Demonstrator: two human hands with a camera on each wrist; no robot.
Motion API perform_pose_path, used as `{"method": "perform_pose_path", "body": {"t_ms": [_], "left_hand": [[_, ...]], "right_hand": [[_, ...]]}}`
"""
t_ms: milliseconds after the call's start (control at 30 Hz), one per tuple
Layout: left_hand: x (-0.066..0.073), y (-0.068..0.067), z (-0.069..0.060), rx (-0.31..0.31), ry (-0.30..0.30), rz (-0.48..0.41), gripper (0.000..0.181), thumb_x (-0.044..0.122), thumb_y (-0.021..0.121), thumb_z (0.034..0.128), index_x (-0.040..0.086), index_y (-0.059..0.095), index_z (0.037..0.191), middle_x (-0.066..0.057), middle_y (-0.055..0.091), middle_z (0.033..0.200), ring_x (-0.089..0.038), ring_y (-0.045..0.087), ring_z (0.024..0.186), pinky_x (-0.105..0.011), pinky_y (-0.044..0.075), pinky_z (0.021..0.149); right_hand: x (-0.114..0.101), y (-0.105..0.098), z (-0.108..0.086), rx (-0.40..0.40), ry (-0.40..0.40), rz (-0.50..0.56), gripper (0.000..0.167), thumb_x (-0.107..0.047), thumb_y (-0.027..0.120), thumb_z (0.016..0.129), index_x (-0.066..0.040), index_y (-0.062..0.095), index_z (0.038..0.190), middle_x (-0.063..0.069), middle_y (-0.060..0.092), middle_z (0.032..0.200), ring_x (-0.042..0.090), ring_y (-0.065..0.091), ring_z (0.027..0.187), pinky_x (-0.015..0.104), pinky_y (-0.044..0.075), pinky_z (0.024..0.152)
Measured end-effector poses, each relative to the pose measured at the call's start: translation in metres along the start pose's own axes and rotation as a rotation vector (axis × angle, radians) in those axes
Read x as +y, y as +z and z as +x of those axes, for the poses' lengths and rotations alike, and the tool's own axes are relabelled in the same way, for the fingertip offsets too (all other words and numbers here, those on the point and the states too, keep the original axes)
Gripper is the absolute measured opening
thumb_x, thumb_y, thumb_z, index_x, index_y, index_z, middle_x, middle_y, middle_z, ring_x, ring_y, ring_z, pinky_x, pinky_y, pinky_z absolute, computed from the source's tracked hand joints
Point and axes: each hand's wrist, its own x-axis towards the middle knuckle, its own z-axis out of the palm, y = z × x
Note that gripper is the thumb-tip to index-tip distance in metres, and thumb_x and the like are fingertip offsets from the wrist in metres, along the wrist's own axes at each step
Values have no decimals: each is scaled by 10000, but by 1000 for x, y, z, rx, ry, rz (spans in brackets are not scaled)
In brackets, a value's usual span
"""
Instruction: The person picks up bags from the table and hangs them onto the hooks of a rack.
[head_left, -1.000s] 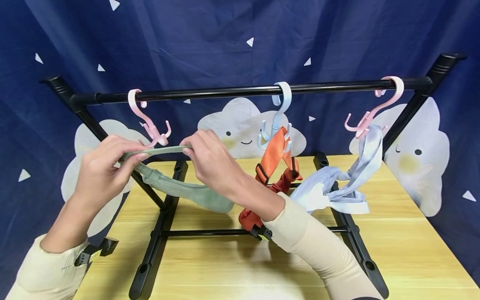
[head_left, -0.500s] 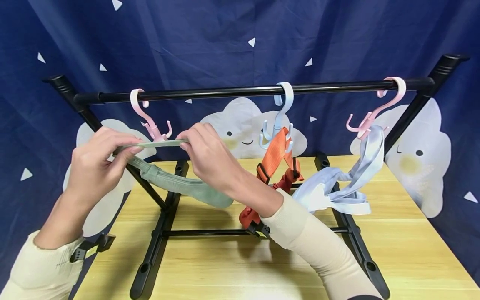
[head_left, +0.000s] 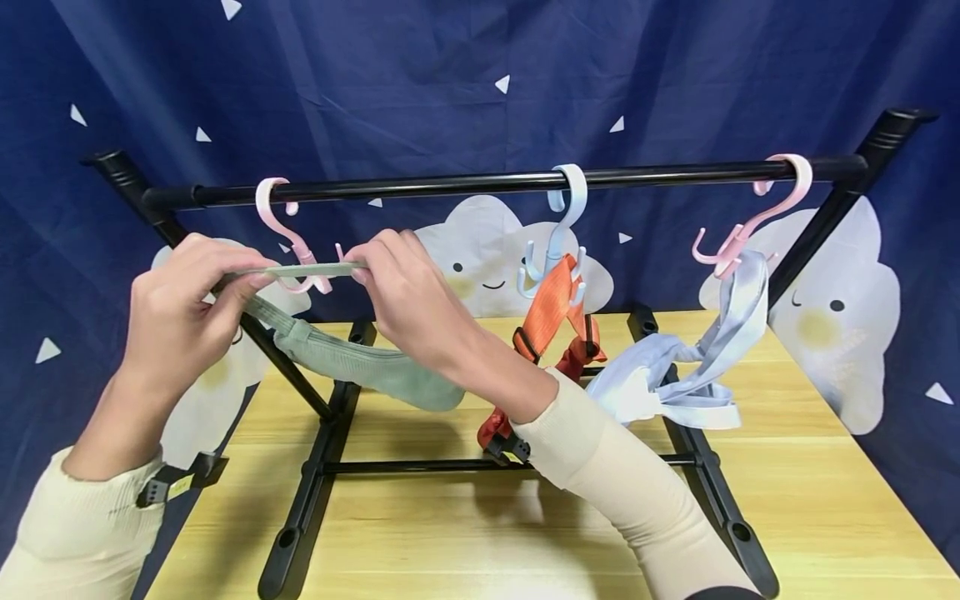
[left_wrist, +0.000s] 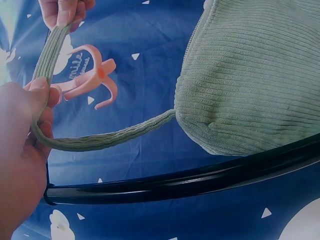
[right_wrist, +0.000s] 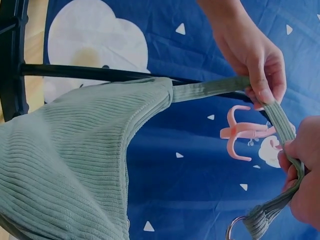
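Observation:
A green ribbed corduroy bag (head_left: 375, 371) with a zip hangs below both hands. Its strap (head_left: 313, 270) is stretched nearly level between them. One part of the strap is pinched between thumb and fingers of my left hand (head_left: 183, 317); my right hand (head_left: 408, 304) pinches it farther right. Just behind that taut stretch is the left pink hook hanger (head_left: 282, 218), its lower prongs partly covered by the strap in the head view. In the right wrist view, a metal ring (right_wrist: 234, 226) shows near the strap's gathered end, and the hanger's prongs (right_wrist: 240, 132) point toward the bag.
A black rack's top bar (head_left: 450, 185) carries the hangers. An orange-red strapped item (head_left: 551, 304) hangs from the blue hanger (head_left: 573, 196). A pale blue bag (head_left: 645, 375) hangs from the right pink hanger (head_left: 791, 196). Below is a wooden tabletop (head_left: 450, 533).
Both hands have risen and drifted slightly left with the strap between them. From below the left hanger's prongs, the strap has come up in front of them. The bag lifted slightly.

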Motion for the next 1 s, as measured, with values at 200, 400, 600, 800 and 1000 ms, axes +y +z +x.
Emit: {"method": "perform_pose_path", "body": {"t_ms": [200, 400, 600, 800, 1000], "left_hand": [[-2, -1, 4, 10, -6, 21, 113, 50, 745, 924, -57, 765, 953, -209, 748, 877, 48, 478, 899, -70, 318, 794], [-4, -1, 9, 30, -15, 18, 112, 38, 754, 915, -70, 761, 947, -223, 743, 880, 93, 461, 915, -62, 312, 778], [-13, -3, 9, -17, -22, 53, 118, -63, 761, 867, -62, 766, 985, -200, 740, 885, 105, 427, 881, -77, 286, 746], [-21, -4, 9, -75, -15, 97, 146, -74, 751, 871, -63, 755, 1016, -194, 719, 868, 126, 378, 839, -85, 259, 717], [-28, -1, 9, -52, -39, 90, 154, -74, 763, 858, -38, 764, 1009, -187, 714, 839, 122, 369, 815, -87, 255, 721]], "right_hand": [[1, 1, 3, 2, -12, -7, 205, -99, 477, 1094, 2, 651, 1136, 93, 688, 1075, 230, 624, 995, 284, 473, 917], [1, 2, 7, -6, -3, -15, 193, -89, 479, 1090, -10, 650, 1128, 81, 683, 1055, 225, 623, 995, 293, 473, 935], [1, 5, 9, -31, 20, -9, 183, -81, 497, 1082, -15, 659, 1134, 76, 693, 1056, 218, 635, 1003, 305, 475, 956], [3, 8, 10, -49, 40, 0, 181, -71, 510, 1074, -11, 665, 1145, 85, 712, 1085, 219, 656, 1040, 312, 467, 1017], [3, 12, 12, -63, 56, 7, 193, -84, 501, 1081, 1, 663, 1139, 95, 724, 1087, 222, 666, 1044, 310, 463, 1024]]}}
